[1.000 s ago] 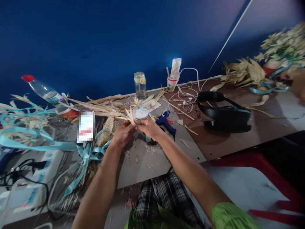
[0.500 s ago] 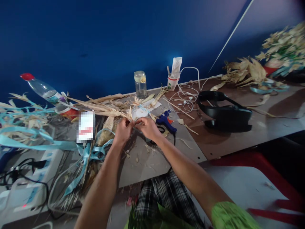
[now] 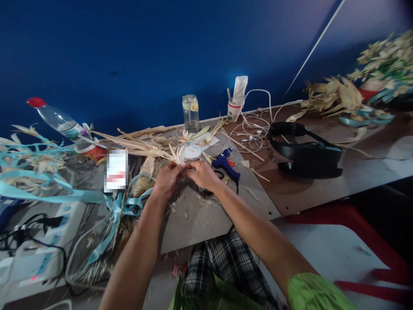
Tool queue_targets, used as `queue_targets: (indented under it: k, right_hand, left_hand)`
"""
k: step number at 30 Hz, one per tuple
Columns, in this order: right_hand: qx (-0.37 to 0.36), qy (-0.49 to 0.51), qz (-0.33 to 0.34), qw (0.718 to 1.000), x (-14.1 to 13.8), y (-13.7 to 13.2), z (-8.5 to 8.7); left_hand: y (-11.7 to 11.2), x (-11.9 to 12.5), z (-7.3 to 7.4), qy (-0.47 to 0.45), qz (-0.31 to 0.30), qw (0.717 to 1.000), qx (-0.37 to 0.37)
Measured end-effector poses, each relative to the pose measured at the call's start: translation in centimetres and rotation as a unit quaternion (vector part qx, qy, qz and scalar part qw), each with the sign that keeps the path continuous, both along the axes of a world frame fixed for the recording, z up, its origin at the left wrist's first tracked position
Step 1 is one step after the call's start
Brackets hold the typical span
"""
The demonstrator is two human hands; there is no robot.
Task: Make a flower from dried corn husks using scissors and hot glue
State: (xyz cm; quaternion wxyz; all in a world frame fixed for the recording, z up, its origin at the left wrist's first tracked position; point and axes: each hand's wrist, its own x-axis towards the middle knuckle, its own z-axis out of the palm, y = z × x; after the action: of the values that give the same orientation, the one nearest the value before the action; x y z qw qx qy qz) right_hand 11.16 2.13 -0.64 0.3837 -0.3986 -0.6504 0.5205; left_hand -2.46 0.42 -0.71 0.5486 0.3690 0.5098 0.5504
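Husk piece [image 3: 174, 154] at the centre of the frame has been turned slightly over the last half second: its pale blades are now seen fanned apart, where a narrower bunch was shown, while both hands have barely been shifted. By this, the work is judged to be kept on the same piece, with its base being adjusted by the fingertips. The base is pinched between thumb and finger of the left hand [image 3: 169, 176]; the fingertips of the right hand [image 3: 201, 174] are brought against it, but whether anything is gripped by them cannot be told.

Counted around them are one white disc [image 3: 191, 152] just beyond the fingers, one blue glue gun [image 3: 226, 164] right of centre, one clear jar [image 3: 191, 114] and one white paper cup [image 3: 234, 110] at upper centre, one red-capped bottle [image 3: 61, 122] and one phone [image 3: 116, 171] at left, and one black headset [image 3: 306, 155] at right. Loose husk strips [image 3: 142, 146] are too overlapped to be counted.
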Motion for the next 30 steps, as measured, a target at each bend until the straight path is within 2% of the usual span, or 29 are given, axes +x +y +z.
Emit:
queue_targets:
  k: [3,5,9,12,17,23,27,30]
  right_hand:
    - [-0.101,0.067,0.006,0.993,0.1,0.0,0.4]
    - [-0.161,0.111,0.007,0.981,0.2,0.0,0.7]
    - [-0.214,0.139,0.025,0.967,0.4,0.2,0.9]
    - [-0.197,0.122,0.020,0.973,0.3,0.4,0.5]
    - [-0.105,0.072,-0.014,0.992,-0.2,0.5,-0.5]
    - [0.013,0.008,-0.010,1.000,0.0,0.0,0.1]
    - [-0.003,0.059,0.000,0.998,0.1,0.1,0.3]
    - [-0.046,0.081,-0.003,0.996,0.1,0.2,0.2]
  left_hand:
    - [-0.5,0.1,1.0,-0.124,-0.081,0.989,-0.015]
    - [-0.7,0.0,1.5,-0.157,-0.108,0.981,-0.033]
    - [-0.8,0.0,1.5,-0.161,-0.086,0.983,-0.024]
    - [-0.6,0.1,1.3,-0.142,-0.058,0.988,-0.002]
    - [-0.1,0.3,0.9,-0.092,-0.012,0.996,0.015]
    - [-0.1,0.5,0.5,-0.071,-0.002,0.997,0.025]
    - [-0.6,0.4,1.3,-0.142,-0.079,0.987,0.012]
    - [-0.7,0.2,1.7,-0.163,-0.081,0.983,-0.003]
